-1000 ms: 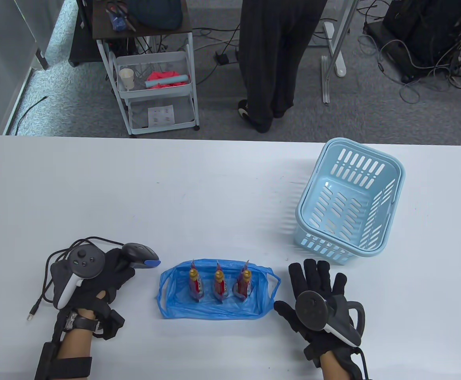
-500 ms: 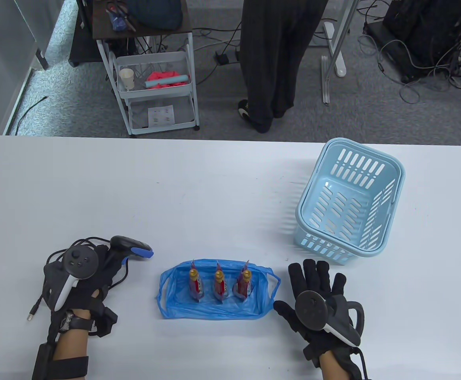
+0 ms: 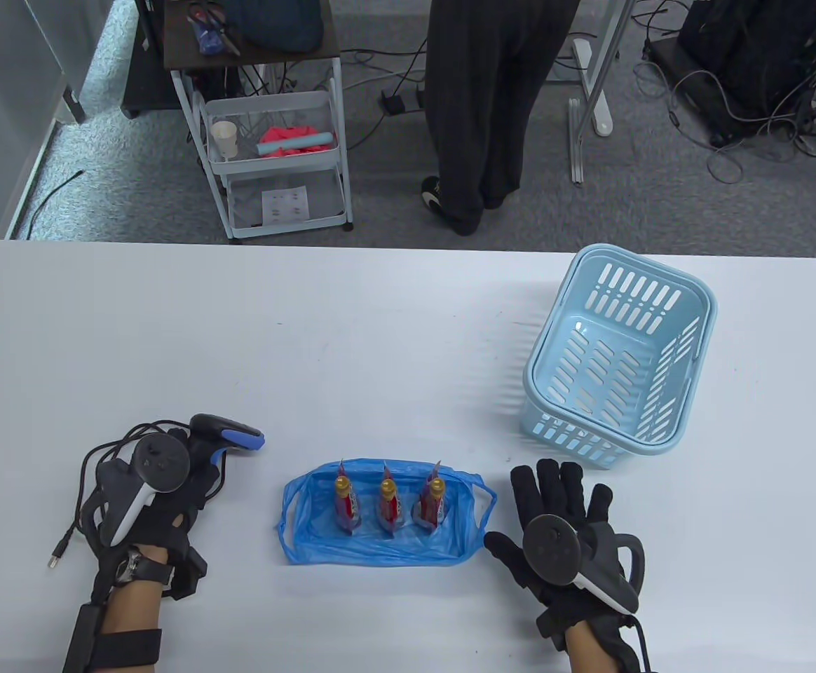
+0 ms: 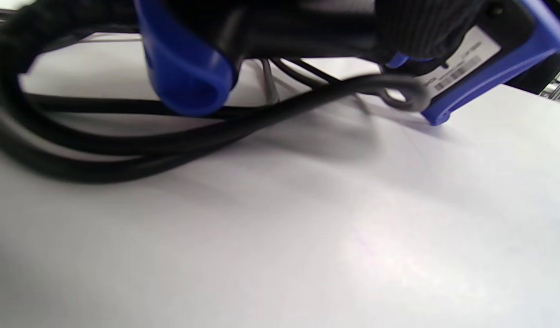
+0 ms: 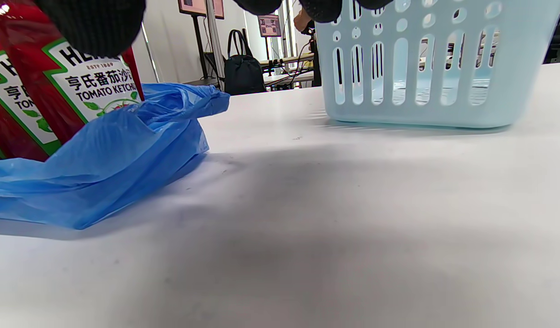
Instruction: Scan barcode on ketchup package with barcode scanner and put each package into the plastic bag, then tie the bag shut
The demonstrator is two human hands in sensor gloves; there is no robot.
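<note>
Left hand (image 3: 159, 484) curled round the scanner (image 3: 226, 433) near the counter's front-left corner. Right hand (image 3: 566, 522) spread flat by the front edge, holding nothing. Three ketchup packages (image 3: 388, 501) upright in the open blue bag (image 3: 310, 540) between both hands. Likely setting the scanner down; next, gathering the handles to tie.

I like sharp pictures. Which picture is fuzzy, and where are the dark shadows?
Left wrist view: the scanner and cable are close and blurred. Right wrist view: sharp ketchup label, with a broad shadow on the table. Table view: sharp, soft shadows.
</note>
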